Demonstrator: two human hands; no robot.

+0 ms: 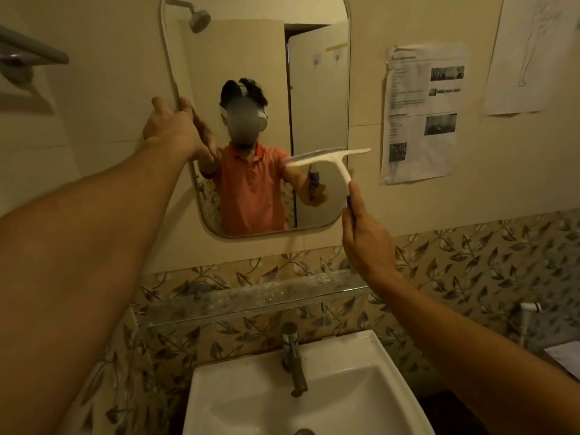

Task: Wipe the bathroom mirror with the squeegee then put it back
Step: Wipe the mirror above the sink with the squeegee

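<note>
The rounded wall mirror [317, 89] hangs above the sink and reflects a person in an orange shirt. My left hand [171, 127] grips the mirror's left edge, fingers wrapped around the rim. My right hand [365, 237] holds a white T-shaped squeegee [332, 158] by its purple-ended handle. The squeegee's blade lies almost level against the mirror's lower right part and sticks out past the right edge.
A glass shelf [251, 299] runs under the mirror. Below it are a metal tap [293, 359] and a white sink [361, 387]. Printed sheets [420, 114] are stuck to the wall on the right. A towel rail [28, 54] is at upper left.
</note>
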